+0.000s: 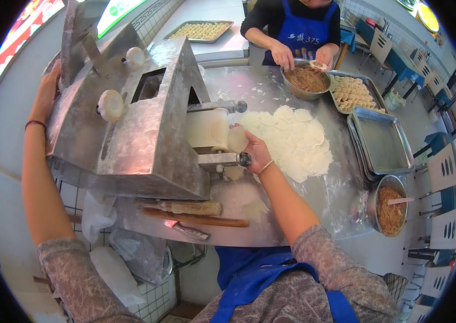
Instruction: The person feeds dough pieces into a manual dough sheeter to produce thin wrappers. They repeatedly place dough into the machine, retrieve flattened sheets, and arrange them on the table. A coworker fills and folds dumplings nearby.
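Observation:
A metal dough-wrapper machine, dusted with flour, stands on the left of a steel table. My left hand rests on its far left side, at the upright metal hopper plate; the fingers are partly hidden. At the outlet on the right, my right hand is beside the small conveyor belt, palm up, with a round dough wrapper at its fingers. Right of that hand, many floury wrappers lie spread in a pile. One wrapper lies nearer the table's front edge.
A brush, a wooden rolling pin and a knife lie near the front edge. Across the table a person holds a wrapper over a filling bowl. Dumpling tray, stacked trays and another filling bowl stand right.

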Tool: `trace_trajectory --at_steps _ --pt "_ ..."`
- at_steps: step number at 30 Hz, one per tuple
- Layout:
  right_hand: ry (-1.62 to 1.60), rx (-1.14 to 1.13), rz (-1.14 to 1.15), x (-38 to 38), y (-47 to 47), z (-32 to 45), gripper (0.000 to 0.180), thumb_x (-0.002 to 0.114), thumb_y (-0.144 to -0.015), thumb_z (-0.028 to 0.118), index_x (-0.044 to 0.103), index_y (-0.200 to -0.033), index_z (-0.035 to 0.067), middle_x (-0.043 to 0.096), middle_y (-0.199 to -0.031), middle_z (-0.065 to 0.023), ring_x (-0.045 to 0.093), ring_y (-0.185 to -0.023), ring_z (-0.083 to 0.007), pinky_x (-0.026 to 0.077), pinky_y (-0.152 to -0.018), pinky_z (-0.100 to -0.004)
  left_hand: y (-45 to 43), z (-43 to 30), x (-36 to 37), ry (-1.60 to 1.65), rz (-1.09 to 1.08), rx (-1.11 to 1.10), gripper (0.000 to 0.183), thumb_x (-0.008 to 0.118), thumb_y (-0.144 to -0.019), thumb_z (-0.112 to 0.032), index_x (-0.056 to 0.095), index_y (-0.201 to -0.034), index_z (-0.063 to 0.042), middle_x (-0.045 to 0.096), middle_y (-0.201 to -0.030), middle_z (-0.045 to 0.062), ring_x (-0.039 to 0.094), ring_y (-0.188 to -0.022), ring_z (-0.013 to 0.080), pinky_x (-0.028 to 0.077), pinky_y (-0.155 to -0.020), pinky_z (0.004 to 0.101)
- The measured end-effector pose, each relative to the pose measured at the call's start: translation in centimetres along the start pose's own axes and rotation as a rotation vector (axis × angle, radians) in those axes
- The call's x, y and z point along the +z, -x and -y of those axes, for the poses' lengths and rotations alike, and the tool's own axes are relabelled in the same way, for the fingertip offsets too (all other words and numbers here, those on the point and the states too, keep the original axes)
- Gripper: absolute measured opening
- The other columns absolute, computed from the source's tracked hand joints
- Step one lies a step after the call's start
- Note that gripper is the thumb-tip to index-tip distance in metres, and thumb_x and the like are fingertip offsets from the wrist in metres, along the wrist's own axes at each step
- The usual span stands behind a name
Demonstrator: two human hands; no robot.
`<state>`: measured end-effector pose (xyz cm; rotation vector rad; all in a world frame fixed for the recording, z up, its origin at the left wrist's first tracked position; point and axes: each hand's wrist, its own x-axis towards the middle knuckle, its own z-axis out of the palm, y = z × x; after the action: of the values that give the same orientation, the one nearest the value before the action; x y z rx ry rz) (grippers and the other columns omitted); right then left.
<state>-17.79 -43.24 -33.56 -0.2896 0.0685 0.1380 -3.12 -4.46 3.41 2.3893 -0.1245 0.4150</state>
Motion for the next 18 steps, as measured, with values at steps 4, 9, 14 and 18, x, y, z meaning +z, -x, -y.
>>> trace_trajectory --at_steps 4,9,14,18 --pt "-0.076 0.154 0.095 -0.1 -0.2 0.2 0.04 0.039 -0.098 0.03 0.044 -0.129 0.005 0.054 -0.125 -0.011 0.053 -0.113 -0.0262 0.042 -0.098 -0.0423 -0.2 0.3 0.0 -0.018 -0.007 0.031 0.051 0.041 -0.094 -0.054 0.066 -0.085 -0.01 0.041 -0.067 -0.007 0.03 -0.06 0.0059 0.024 -0.054 0.0231" --pt "0.021 0.213 0.063 -2.0 -0.8 -0.6 0.039 0.04 -0.097 0.031 0.048 -0.122 0.003 0.061 -0.114 -0.0132 0.062 -0.097 -0.0281 0.049 -0.088 -0.0428 -0.9 1.1 -0.3 -0.061 -0.031 -0.005 0.053 0.041 -0.093 -0.055 0.066 -0.093 -0.008 0.042 -0.071 -0.006 0.032 -0.062 0.0063 0.025 -0.056 0.0225" --pt "0.122 0.121 -0.458 -4.9 -1.4 0.3 0.033 0.044 -0.094 0.022 0.051 -0.116 -0.002 0.061 -0.109 -0.0141 0.061 -0.097 -0.0269 0.048 -0.09 -0.0399 -1.2 1.5 -0.6 -0.039 0.001 0.005 0.055 0.041 -0.093 -0.054 0.065 -0.1 -0.005 0.045 -0.074 -0.005 0.036 -0.064 0.0066 0.028 -0.058 0.0226" --pt "0.136 -0.27 -0.476 -5.5 -3.7 3.8 0.033 0.042 -0.095 0.02 0.047 -0.117 -0.003 0.057 -0.115 -0.0164 0.058 -0.104 -0.0286 0.048 -0.093 -0.0425 -1.4 1.6 -0.8 -0.044 0.019 -0.011 0.054 0.041 -0.094 -0.051 0.065 -0.099 -0.002 0.046 -0.074 -0.004 0.039 -0.066 0.0073 0.031 -0.059 0.0232"
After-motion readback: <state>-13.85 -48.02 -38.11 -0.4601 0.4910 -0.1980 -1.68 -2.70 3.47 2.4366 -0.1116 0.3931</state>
